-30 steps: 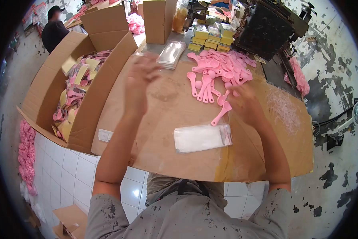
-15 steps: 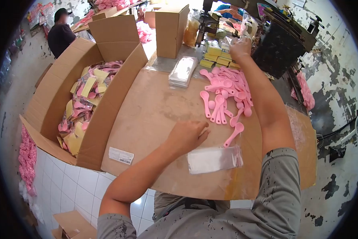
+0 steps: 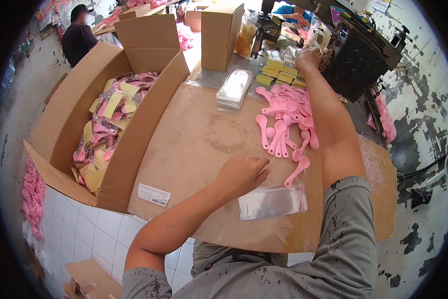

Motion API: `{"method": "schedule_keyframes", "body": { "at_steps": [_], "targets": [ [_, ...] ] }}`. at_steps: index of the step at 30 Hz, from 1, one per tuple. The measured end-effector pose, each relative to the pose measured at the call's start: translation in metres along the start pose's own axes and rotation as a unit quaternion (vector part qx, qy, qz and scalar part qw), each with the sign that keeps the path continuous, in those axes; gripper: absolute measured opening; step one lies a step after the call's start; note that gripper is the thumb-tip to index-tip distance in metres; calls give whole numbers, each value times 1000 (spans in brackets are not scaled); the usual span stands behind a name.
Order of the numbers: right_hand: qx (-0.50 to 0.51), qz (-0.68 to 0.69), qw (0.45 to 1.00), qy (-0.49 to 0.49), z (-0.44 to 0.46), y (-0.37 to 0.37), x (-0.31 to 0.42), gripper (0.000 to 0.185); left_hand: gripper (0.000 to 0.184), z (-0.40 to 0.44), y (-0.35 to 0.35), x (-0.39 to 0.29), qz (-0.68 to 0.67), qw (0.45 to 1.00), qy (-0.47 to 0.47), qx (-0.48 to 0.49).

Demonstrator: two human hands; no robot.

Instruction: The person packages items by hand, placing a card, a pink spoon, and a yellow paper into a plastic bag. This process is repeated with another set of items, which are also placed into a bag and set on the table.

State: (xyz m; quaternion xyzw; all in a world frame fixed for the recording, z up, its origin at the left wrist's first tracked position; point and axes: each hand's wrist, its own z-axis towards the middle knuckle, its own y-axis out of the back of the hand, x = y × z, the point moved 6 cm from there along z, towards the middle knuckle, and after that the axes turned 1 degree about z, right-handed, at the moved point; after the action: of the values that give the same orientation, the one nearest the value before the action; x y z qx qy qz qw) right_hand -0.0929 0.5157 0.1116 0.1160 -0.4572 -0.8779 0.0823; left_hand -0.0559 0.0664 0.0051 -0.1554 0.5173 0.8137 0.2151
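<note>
My left hand [image 3: 244, 174] hovers over the cardboard-covered table, fingers loosely bent and apart, with nothing in it. Close by lie a single pink measuring spoon [image 3: 297, 172] and clear plastic sleeves [image 3: 271, 203]. My right hand [image 3: 309, 58] reaches to the far side, beside the stacks of yellow cards [image 3: 278, 67] and near a clear plastic bag [image 3: 319, 35]. Its fingertips are hard to make out, so I cannot see whether they hold anything. Under and left of my right forearm spreads a pile of pink spoons [image 3: 286, 107].
On the left stands a large open carton [image 3: 149, 117] full of packed pink spoons [image 3: 104, 129]. More clear sleeves [image 3: 234, 85] are stacked near an upright cardboard box [image 3: 218, 40]. A dark machine [image 3: 356, 62] stands at the back right. Another person [image 3: 78, 37] is at the far left.
The view has shifted slightly, so most things sit a little further right. My right hand stays by the card stacks; my left hand remains over the table near the sleeves.
</note>
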Motion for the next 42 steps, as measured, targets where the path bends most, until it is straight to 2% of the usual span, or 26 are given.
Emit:
{"method": "schedule_keyframes", "body": {
  "at_steps": [3,4,7,8,11,13,15,18,21,23,24,27,30,33,36,39,42],
  "targets": [
    [-65,0,993,98,-11,14,9,43,24,1,1,-1,-1,1000,3,6],
    [-118,0,984,136,-18,25,13,45,25,2,2,0,-1,1000,2,8],
    [-153,-10,962,225,-38,57,21,51,25,0,2,-1,-10,1000,-2,2],
    [-216,28,946,240,-43,64,20,57,26,-1,2,-1,-16,1000,-9,-12],
    [-275,237,877,315,-108,127,-1,61,33,2,11,-3,-16,999,-2,-46],
    [-195,373,837,351,-156,154,-19,63,47,3,25,-8,-11,995,2,-102],
    [-26,521,789,326,-205,161,-40,63,66,1,44,-18,-10,982,-3,-188],
    [43,545,770,328,-283,180,-73,70,90,0,57,-24,-8,968,-18,-252],
    [78,561,746,350,-337,181,-106,75,99,2,54,-33,-39,976,-54,-206],
    [105,566,735,360,-367,180,-120,78,98,3,50,-49,-43,986,-96,-130],
    [153,595,711,342,-379,174,-125,77,97,2,44,-56,-44,988,-118,-90],
    [210,604,706,304,-408,163,-141,80,88,-4,10,-55,-82,986,-142,27],
    [235,617,701,269,-415,158,-148,85,81,-7,-3,-53,-124,984,-115,46],
    [257,563,743,254,-421,150,-152,90,81,-6,-9,-54,-103,986,-120,50],
    [247,575,738,254,-420,150,-154,92,82,-8,-8,-58,-80,989,-112,46],
    [281,577,731,231,-423,149,-154,91,80,-7,-8,-59,-87,989,-113,43],
    [263,590,725,239,-420,149,-155,92,79,-6,-8,-57,-94,987,-119,53]
  ]
}}
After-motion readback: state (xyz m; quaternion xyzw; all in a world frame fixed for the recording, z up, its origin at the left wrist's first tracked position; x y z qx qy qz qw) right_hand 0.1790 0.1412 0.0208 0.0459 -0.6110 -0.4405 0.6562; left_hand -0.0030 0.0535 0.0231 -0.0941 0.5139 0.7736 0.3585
